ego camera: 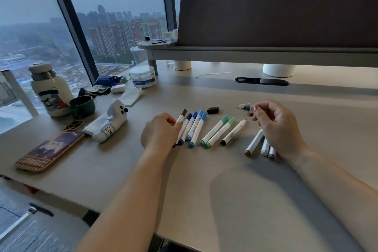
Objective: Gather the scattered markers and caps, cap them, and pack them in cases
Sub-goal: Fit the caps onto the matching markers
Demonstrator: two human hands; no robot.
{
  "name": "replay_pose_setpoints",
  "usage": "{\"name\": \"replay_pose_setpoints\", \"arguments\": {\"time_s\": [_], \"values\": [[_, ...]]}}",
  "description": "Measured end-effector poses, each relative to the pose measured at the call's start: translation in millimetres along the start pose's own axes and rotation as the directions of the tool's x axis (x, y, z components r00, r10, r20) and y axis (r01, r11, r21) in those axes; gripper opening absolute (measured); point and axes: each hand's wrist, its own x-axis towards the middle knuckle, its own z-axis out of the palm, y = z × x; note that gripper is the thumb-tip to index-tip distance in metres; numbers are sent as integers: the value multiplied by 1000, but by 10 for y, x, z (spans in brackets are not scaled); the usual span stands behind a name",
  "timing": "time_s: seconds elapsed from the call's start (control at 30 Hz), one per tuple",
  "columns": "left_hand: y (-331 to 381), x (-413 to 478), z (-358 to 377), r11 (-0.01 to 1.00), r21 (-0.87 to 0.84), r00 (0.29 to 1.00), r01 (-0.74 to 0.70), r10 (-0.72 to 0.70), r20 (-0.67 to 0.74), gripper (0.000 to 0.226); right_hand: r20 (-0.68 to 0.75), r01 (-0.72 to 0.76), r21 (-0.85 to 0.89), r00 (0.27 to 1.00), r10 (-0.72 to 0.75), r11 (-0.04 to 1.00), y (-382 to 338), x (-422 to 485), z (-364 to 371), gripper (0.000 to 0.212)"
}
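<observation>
Several capped white markers lie in a slanted row on the desk: a grey-capped one [182, 116], blue-capped ones [196, 129] and two green-capped ones [216, 131]. An uncapped black marker [233, 132] lies right of them, tip pointing up-right. A loose black cap [213, 110] rests behind the row. My left hand [160, 132] rests on the leftmost markers, fingers curled against them. My right hand [278, 127] hovers with fingers bent, fingertips near a small brown cap [251, 114] and a teal cap piece [244, 106]. Three more markers [254, 142] lie partly under my right wrist.
A white ghost-shaped pencil case [111, 122] lies left of the markers, with a flat patterned case [49, 151] and a phone beside it. A bottle [51, 90], green mug [81, 105] and plastic tub [142, 76] stand at the back left. A raised shelf with a divider [266, 51] spans the rear.
</observation>
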Motion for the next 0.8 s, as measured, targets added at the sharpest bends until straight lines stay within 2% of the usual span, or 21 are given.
{"name": "replay_pose_setpoints", "arguments": {"time_s": [0.43, 0.6, 0.7, 0.8], "values": [[147, -41, 73, 992, 115, 995, -42, 32, 89, 23, -12, 12, -20, 1000, -12, 1000, 15, 2, -20, 12], [175, -33, 67, 997, 60, 996, -41, 36, 79, 23, -57, 19, -22, 998, -21, 1000, 21, 58, -99, 11], [281, -42, 105, 987, -44, 986, -155, 157, 49, 18, -85, 7, -26, 996, -9, 1000, 46, 118, -158, 11], [489, -113, 187, 944, -130, 943, -305, 318, 96, 12, -107, -27, -26, 994, 24, 999, 82, 166, -211, 12]]}}
